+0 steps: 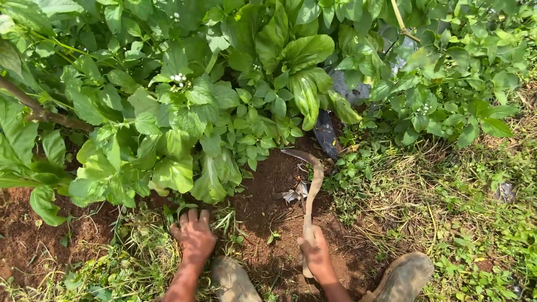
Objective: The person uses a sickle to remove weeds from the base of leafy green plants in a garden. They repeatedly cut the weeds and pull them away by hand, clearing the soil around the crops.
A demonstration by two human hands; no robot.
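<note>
Bare soil [279,184] lies open ahead, hemmed by leafy plants [184,128] and, seemingly, dry grass [414,190].
</note>
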